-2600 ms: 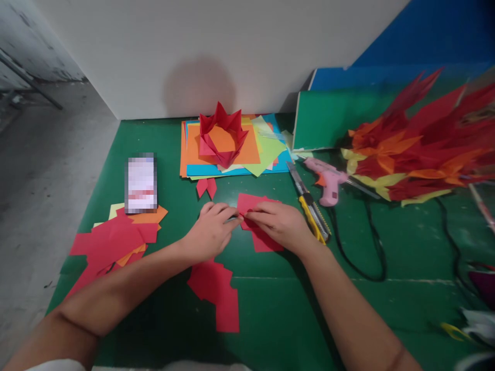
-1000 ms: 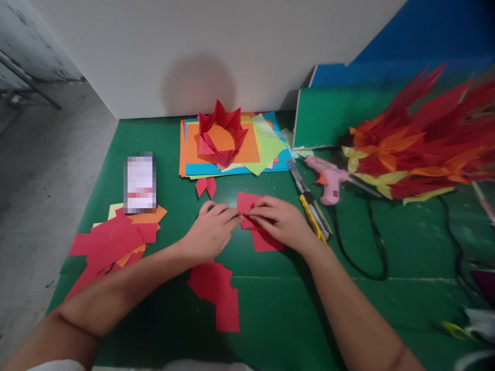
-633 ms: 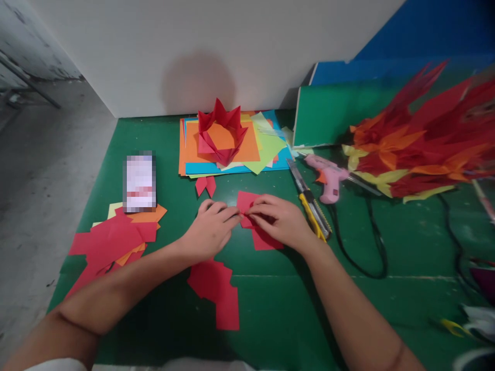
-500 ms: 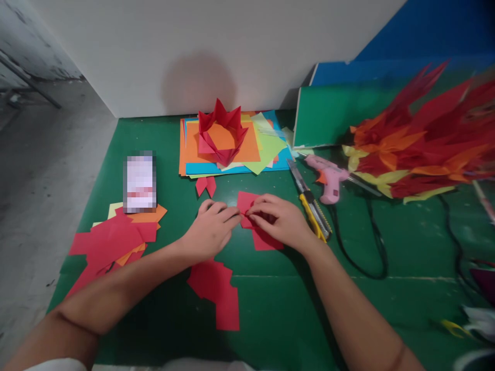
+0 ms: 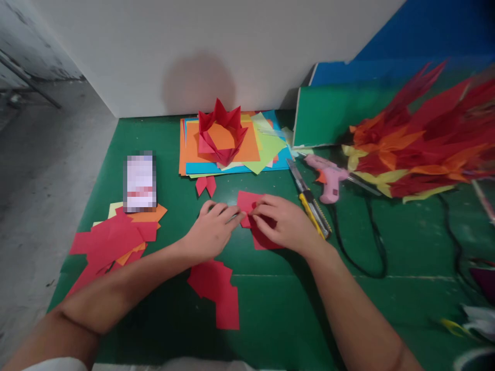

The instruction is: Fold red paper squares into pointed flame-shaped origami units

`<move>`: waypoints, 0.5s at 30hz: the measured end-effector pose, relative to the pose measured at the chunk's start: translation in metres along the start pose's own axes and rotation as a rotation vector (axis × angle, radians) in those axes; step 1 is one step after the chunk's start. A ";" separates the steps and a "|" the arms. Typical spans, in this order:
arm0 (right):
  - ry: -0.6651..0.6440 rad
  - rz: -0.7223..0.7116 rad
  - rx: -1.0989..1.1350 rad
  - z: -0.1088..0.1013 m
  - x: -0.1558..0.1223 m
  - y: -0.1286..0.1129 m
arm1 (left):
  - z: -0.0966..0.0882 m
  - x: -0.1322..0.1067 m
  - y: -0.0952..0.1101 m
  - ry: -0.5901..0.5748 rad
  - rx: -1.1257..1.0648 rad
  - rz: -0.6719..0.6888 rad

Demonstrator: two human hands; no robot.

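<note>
Red paper [image 5: 247, 201], the sheets overlapping, lies flat on the worktop [image 5: 286, 314] directly under the grip of both hands. The left hand [image 5: 211, 229] sets its fingertips at the paper's left edge; the right hand [image 5: 286, 221] covers much of its right part, thumb and forefinger nearly together over it. Whether either grip pinches a fold or merely presses cannot be told, since the fingers hide the contact.

Just beyond the left grip lies a red folded piece [image 5: 205, 186] with two pointed lobes. Farther beyond, a spiky red ring [image 5: 228, 156] stands on a stack [image 5: 253, 147] of coloured paper.

Nearer the body than the grip, red sheets [image 5: 227, 304] overlap, partly beneath the left wrist. Well to the left of the grip is a pile [image 5: 112, 237], mostly red with orange and pale yellow; a phone [image 5: 141, 183], its screen blurred, meets the pile's far edge.

Just right of the grip rests a cutter [image 5: 308, 202], yellow-handled, its blade directed away and leftward. Beside it lies a pink glue gun [image 5: 328, 178], nozzle toward the stack. Farther right are paper flames [image 5: 421, 147] in red, orange and yellow, next to a green board [image 5: 325, 116].
</note>
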State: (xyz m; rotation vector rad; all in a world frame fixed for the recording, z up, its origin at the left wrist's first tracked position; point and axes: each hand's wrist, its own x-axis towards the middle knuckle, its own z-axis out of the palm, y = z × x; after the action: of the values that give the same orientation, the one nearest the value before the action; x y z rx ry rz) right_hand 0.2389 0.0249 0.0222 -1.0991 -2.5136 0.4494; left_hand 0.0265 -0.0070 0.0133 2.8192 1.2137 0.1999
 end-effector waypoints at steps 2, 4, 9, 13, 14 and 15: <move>0.008 -0.013 -0.024 -0.003 0.000 0.002 | 0.000 0.000 0.000 0.004 0.000 -0.003; 0.010 -0.017 -0.054 -0.006 -0.001 0.004 | 0.000 0.000 0.000 0.012 -0.006 0.000; -0.007 -0.014 -0.131 -0.010 -0.002 0.004 | 0.001 0.000 -0.001 0.017 -0.047 0.010; 0.004 -0.036 -0.171 -0.010 -0.001 0.003 | 0.002 0.001 -0.001 0.035 -0.072 0.021; 0.013 -0.048 -0.166 -0.010 -0.001 0.003 | 0.002 0.001 -0.001 0.040 -0.076 0.022; 0.022 -0.060 -0.158 -0.009 -0.002 0.004 | 0.002 0.001 -0.001 0.043 -0.080 0.021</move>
State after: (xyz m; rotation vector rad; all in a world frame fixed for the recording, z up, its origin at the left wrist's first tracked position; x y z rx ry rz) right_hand 0.2466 0.0277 0.0284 -1.0739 -2.5907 0.2244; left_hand 0.0270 -0.0052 0.0114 2.7738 1.1567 0.3050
